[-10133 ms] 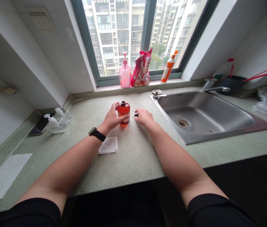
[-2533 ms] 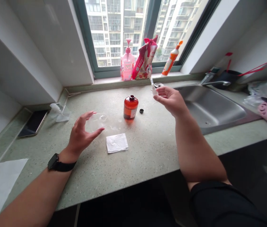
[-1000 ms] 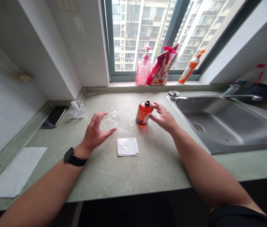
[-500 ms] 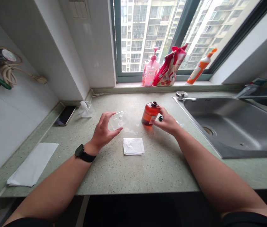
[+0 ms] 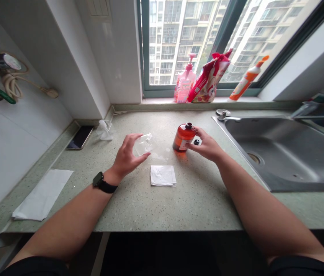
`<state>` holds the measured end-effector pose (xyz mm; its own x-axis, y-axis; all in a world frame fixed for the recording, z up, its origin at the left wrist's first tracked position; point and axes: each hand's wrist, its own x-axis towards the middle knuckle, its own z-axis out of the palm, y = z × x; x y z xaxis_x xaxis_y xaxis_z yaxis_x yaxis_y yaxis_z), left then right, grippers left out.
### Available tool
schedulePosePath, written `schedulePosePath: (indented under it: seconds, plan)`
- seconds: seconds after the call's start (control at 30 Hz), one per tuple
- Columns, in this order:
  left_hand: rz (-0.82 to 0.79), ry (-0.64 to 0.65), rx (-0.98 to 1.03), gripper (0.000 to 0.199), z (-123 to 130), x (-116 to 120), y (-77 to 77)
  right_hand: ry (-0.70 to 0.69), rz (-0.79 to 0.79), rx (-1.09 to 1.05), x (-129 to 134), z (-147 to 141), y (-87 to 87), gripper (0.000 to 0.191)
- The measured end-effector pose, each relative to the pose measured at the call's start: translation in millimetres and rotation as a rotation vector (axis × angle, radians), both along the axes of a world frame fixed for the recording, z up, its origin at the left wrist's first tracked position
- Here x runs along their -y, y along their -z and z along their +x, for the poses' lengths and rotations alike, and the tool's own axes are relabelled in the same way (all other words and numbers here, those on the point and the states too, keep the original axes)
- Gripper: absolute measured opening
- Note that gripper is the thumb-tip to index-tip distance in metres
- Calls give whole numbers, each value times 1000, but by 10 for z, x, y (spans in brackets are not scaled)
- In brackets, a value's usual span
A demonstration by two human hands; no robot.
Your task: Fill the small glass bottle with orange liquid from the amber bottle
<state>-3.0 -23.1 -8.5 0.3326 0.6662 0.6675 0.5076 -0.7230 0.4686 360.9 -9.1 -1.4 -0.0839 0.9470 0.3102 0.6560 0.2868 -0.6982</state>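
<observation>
My left hand (image 5: pixel 129 155), with a black watch on its wrist, is curved around a clear, square-sided container (image 5: pixel 144 143) that has a round opening; thumb and fingers are at its sides. My right hand (image 5: pixel 206 145) grips an amber bottle (image 5: pixel 183 137) from the right. That bottle stands upright, uncapped, with liquid and a pale label on it. A small black cap (image 5: pixel 197 142) lies just behind the right hand. Between the hands and nearer to me is a folded white tissue (image 5: pixel 163 176). Wet spots show on the counter beside the clear container.
A translucent pump head (image 5: pixel 104 130) and a phone (image 5: pixel 81 137) lie at the back left. White paper (image 5: pixel 43 195) lies at the left. On the sill stand a pink pump bottle (image 5: pixel 184 84), a red bag (image 5: pixel 209 78) and an orange-white bottle (image 5: pixel 246 80). A steel sink (image 5: pixel 288 153) is at the right.
The camera view has shifted slightly. Both hands keep hold of the clear container and the amber bottle, which stay in nearly the same places on the counter.
</observation>
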Motion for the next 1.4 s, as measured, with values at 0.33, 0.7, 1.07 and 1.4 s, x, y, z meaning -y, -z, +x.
schedulePosePath:
  seconds: [0.33, 0.7, 1.07, 1.4]
  plan:
    - [-31, 1, 11, 66, -1, -4, 16, 48, 98, 18, -28, -154, 179, 87]
    - [-191, -132, 241, 72, 3, -73, 72, 65, 76, 37, -89, -210, 261, 84]
    - [-266, -125, 315, 74, 33, -178, 70, 57, 60, -62, -97, -295, 246, 72]
    - [-348, -33, 109, 77, 397, -235, -79, 28, 21, -92, -68, -257, 237, 74]
